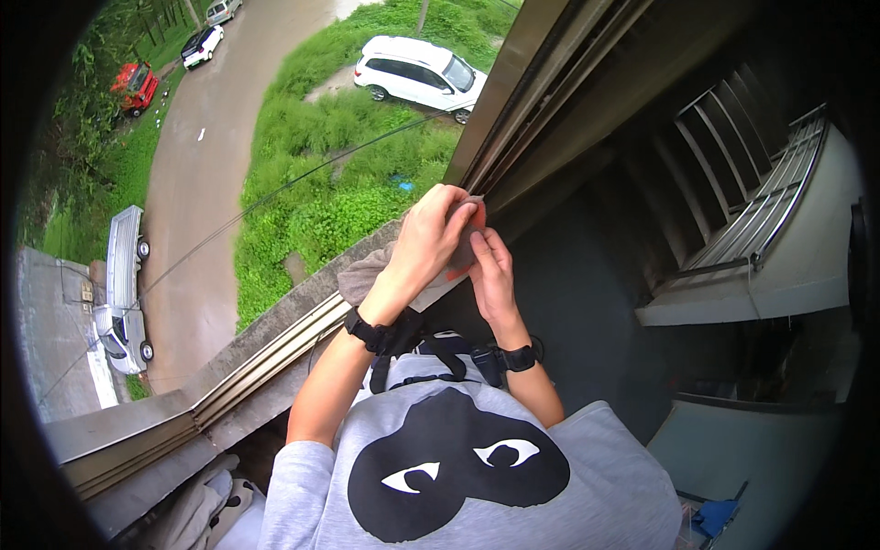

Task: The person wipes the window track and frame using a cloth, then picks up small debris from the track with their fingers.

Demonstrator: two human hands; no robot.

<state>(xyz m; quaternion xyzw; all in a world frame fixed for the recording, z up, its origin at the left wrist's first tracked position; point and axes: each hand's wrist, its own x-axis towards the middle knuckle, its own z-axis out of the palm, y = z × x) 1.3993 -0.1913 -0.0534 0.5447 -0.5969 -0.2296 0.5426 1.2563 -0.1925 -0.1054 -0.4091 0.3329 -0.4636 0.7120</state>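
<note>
A damp-looking grey-brown cloth (366, 272) with orange-red patches is bunched at the window frame, just above the sill. My left hand (434, 230) grips its upper part between thumb and fingers, and the cloth trails out behind my left wrist. Close on the right, my right hand (493, 265) pinches the cloth's edge by the orange patch. Both hands are near the lower end of the metal window frame (505, 103). Black straps with small devices sit on both wrists. The cloth's underside is hidden by my hands.
Metal sliding tracks (275, 357) run along the concrete ledge (302, 295) of an open window. Outside lie a road, greenery and a parked white car (419, 72), well below. A metal rack (763, 199) stands to the right. Fabric (199, 505) lies at lower left.
</note>
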